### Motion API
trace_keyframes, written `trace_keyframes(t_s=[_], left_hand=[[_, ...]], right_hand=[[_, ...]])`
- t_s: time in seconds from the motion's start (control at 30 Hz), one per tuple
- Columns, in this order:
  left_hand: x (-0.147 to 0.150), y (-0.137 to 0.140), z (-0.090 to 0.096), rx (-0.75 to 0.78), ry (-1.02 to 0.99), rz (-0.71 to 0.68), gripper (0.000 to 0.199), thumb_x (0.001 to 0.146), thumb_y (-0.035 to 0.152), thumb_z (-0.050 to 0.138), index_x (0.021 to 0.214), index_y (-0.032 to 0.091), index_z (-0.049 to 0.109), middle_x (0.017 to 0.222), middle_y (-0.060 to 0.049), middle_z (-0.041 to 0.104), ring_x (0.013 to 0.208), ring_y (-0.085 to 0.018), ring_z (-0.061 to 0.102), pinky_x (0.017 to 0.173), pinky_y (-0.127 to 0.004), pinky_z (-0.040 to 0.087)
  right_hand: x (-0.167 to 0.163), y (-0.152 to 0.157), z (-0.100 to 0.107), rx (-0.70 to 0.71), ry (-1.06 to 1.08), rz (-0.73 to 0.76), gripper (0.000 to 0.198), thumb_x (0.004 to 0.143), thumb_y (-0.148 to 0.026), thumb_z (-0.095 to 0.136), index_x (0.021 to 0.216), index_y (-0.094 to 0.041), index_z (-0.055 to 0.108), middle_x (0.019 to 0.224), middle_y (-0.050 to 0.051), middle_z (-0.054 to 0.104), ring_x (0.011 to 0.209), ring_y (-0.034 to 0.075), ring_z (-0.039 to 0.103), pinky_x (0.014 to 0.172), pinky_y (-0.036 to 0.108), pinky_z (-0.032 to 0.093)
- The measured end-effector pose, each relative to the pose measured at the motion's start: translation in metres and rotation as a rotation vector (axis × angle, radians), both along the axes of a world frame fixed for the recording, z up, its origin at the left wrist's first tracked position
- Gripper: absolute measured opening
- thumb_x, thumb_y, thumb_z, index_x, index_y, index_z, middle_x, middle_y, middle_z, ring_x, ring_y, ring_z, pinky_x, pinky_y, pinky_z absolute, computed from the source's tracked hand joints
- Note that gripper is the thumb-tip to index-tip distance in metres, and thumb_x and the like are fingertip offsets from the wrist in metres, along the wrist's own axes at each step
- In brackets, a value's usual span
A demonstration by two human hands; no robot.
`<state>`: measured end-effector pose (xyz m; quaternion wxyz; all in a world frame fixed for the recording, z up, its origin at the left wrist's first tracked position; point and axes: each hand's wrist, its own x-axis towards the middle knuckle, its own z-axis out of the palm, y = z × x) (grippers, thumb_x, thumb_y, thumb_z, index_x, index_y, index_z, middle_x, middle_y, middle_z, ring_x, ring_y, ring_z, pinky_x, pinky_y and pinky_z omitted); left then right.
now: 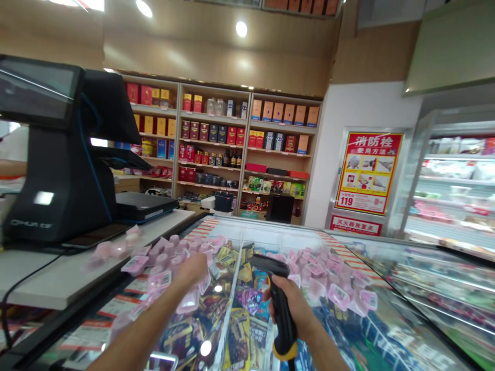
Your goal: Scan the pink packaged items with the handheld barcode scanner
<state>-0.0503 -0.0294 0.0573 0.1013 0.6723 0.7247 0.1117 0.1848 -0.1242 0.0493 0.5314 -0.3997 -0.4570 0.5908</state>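
My right hand point(292, 304) is wrapped around a black and yellow barcode scanner point(280, 309), its head tilted toward the left. Reaching over the left pile of small pink cups point(158, 260) is my left hand point(194, 269), blurred, its fingers turned away and hidden. Pink cups with white barcode labels lie close around that hand. A second pile of pink cups point(338, 293) rests to the right of the scanner. Both piles lie on the glass top of a chest freezer point(266, 226), with wrapped ice creams point(237, 335) visible beneath.
At left a counter point(46, 283) carries a black checkout terminal point(58, 165); a few blurred pink cups point(118, 248) are at its edge. A cable point(27, 278) hangs down there. Shelves of boxed goods point(212, 134) stand behind, a refrigerated display point(452, 190) at right.
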Motion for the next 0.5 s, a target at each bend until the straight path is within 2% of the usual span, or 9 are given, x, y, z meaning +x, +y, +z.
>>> trace_keyframes(t_s=[0.27,0.5], left_hand=[[0.014,0.022,-0.005,0.049,-0.352,0.042,0.027,0.077,0.03,0.044,0.097,0.014,0.051,0.093,-0.004,0.057,0.077,-0.013,0.055,0.066,-0.032,0.047],[0.026,0.03,-0.014,0.166,-0.618,0.089,0.029,0.077,0.03,0.045,0.101,0.015,0.049,0.099,-0.004,0.055,0.082,-0.014,0.054,0.069,-0.034,0.046]], right_hand=[[-0.012,-0.005,0.007,-0.053,0.023,0.073,0.036,0.066,-0.041,0.048,0.084,-0.01,0.052,0.051,0.002,0.059,0.028,0.008,0.045,0.026,0.019,0.033],[-0.011,-0.003,0.009,-0.049,0.053,0.018,0.035,0.066,-0.042,0.049,0.082,-0.011,0.051,0.053,0.002,0.06,0.029,0.008,0.046,0.028,0.019,0.034]])
